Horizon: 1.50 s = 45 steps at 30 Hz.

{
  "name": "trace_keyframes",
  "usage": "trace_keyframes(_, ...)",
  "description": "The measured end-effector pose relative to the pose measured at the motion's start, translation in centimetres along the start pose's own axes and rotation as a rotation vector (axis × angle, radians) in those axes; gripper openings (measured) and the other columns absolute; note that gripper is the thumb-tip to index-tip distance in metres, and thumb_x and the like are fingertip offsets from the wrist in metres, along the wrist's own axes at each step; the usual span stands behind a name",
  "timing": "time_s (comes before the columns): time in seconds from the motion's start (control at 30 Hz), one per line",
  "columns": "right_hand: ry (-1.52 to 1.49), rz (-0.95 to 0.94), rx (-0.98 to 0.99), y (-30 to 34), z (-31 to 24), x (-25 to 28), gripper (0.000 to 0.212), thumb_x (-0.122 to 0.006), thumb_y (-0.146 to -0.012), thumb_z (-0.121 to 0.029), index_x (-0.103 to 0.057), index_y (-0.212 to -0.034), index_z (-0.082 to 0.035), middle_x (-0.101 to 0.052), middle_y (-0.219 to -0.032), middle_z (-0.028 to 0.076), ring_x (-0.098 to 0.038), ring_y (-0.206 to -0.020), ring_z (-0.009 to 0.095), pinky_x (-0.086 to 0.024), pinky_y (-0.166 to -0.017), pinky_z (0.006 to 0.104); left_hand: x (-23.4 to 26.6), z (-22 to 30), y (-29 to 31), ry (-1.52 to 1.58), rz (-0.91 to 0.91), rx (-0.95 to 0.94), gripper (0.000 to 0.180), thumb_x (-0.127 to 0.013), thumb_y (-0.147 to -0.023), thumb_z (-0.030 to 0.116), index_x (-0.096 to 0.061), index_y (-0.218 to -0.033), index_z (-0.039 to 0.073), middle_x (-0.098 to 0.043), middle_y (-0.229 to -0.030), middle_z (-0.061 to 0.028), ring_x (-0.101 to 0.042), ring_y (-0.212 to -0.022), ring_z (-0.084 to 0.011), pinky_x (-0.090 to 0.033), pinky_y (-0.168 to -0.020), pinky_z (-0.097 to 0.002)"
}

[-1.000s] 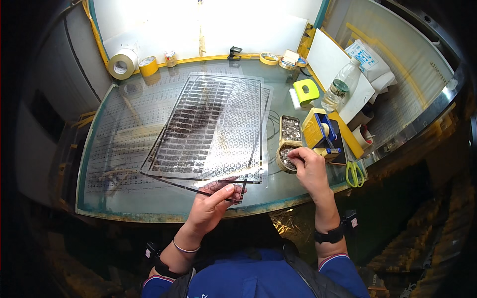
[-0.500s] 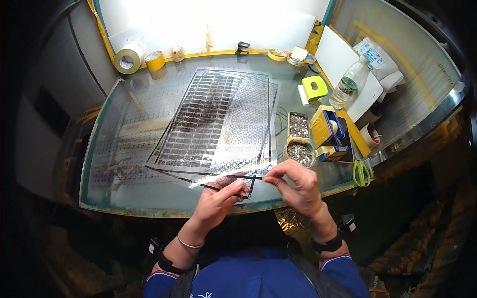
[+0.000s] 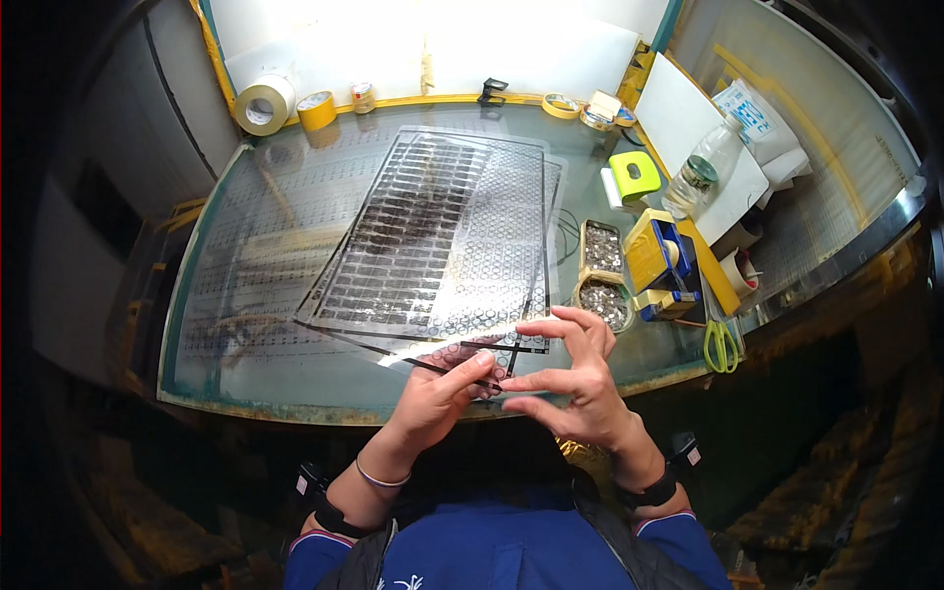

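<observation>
Two overlapping clear film sheets lie askew on the glass table, printed with dark rectangular blocks on one side and small rings on the other. My left hand pinches the near corner of the lower sheet between thumb and fingers, lifting it a little at the table's front edge. Beside that corner my right hand is open, fingers spread and thumb apart. Its index finger reaches close to the corner; whether it touches is unclear. The other fingers are over the near right corner of the upper sheet.
On the glass table, two tubs of small pieces stand right of the sheets, beside a yellow-blue tape dispenser, green scissors, a lime-green punch and a bottle. Tape rolls line the back.
My right hand has opened from a closed pinch and moved slightly left, its index finger now near the lower sheet's corner. The left hand keeps its hold. The whole view has shifted slightly.
</observation>
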State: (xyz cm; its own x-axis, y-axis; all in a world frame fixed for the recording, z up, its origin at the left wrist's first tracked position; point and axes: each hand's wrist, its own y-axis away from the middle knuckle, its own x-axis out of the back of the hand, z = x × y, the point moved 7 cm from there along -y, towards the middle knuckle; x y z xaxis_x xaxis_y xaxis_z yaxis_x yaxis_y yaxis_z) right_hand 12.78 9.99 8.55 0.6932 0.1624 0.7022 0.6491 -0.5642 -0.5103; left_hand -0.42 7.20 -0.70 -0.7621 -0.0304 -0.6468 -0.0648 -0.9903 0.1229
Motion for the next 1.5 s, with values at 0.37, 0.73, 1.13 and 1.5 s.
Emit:
trace_keyframes(0.37,0.04,0.148,0.151,0.7,0.3,-0.7,0.023,-0.073,-0.063,-0.012,-0.07,-0.084,-0.022,-0.061,-0.103,-0.005,-0.046,-0.107,0.022,-0.023,-0.089,0.0373,-0.2,0.0,-0.2,0.017,-0.017,-0.028,0.014,-0.051,-0.091,0.01,-0.059,-0.099,0.002,-0.062,-0.089,-0.0065,-0.059,-0.083,-0.0131,-0.047,-0.074,-0.0271)
trace_keyframes(0.73,0.077,0.272,0.209,1.4,0.0,-1.6,0.013,-0.07,-0.069,-0.012,-0.062,-0.078,-0.015,-0.063,-0.086,-0.006,-0.053,-0.089,0.016,-0.026,-0.082,0.0356,-0.7,0.0,0.0,-0.046,-0.008,-0.004,0.026,-0.053,-0.088,0.007,-0.054,-0.113,-0.001,-0.059,-0.097,-0.0065,-0.056,-0.086,-0.0126,-0.045,-0.074,-0.0266)
trace_keyframes(1.13,0.39,0.454,-0.471,2.6,9.5,15.0,0.008,-0.07,-0.074,-0.013,-0.07,-0.08,-0.008,-0.064,-0.098,0.007,-0.05,-0.102,0.025,-0.037,-0.089,0.0366,-0.2,0.2,-0.2,-0.042,0.035,-0.011,0.027,-0.052,-0.089,0.009,-0.053,-0.113,-0.004,-0.064,-0.09,-0.0121,-0.059,-0.083,-0.0153,-0.047,-0.077,-0.0298)
trace_keyframes(1.5,0.529,0.05,-0.768,1.8,13.1,13.9,0.022,-0.065,-0.077,-0.03,-0.069,-0.082,-0.009,-0.063,-0.098,0.008,-0.046,-0.102,0.024,-0.027,-0.087,0.0359,0.0,0.0,-0.2,-0.024,0.021,-0.028,0.027,-0.052,-0.089,0.007,-0.054,-0.113,-0.003,-0.064,-0.089,-0.0106,-0.06,-0.087,-0.0177,-0.047,-0.079,-0.0315)
